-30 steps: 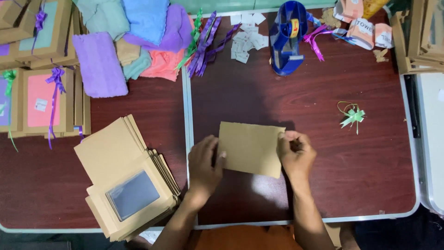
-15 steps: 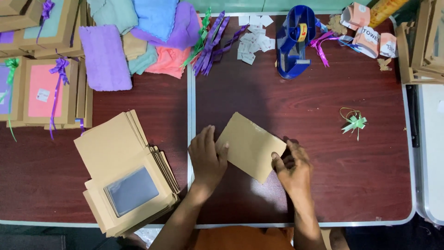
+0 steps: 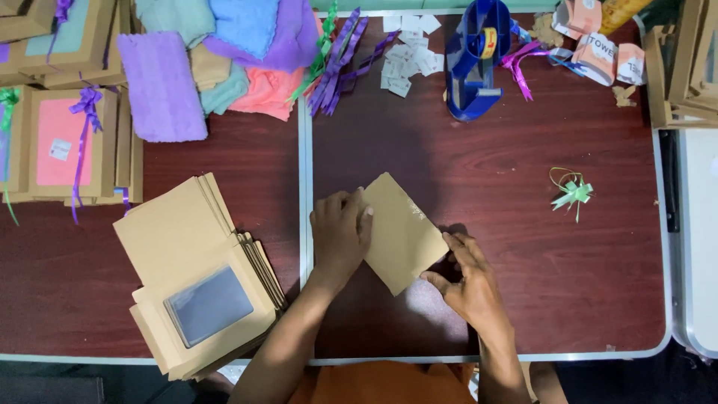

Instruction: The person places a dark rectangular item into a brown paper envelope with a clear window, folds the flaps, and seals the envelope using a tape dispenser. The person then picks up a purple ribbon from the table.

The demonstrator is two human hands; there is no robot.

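The flat brown cardboard piece (image 3: 402,230) lies turned on a slant on the dark red worktop (image 3: 523,247), just right of the pale seam where two tabletops meet, one corner pointing up and away from me. My left hand (image 3: 340,236) lies flat on its left edge, fingers spread loosely and pressing down, so that grip is open rather than pinching. My right hand (image 3: 467,280) is at the lower right corner of the card, and its grip is pinching that corner between thumb and fingertips. To the left, near my left forearm, sits a fanned stack of brown flat boxes (image 3: 198,273), the top one showing a clear window. Further left and up, finished brown boxes with purple ribbon (image 3: 67,142) lie against the edge, one showing pink through its window. Along the far side is a heap of folded towels (image 3: 217,52) in lilac, blue, mint and peach, with a bundle of purple and green ribbon strips (image 3: 336,63) beside them and small white paper tags (image 3: 407,52) scattered close by. A blue tape dispenser (image 3: 473,63) stands right of those. A small green ribbon bow (image 3: 572,192) lies alone on the worktop, well apart from my right hand.
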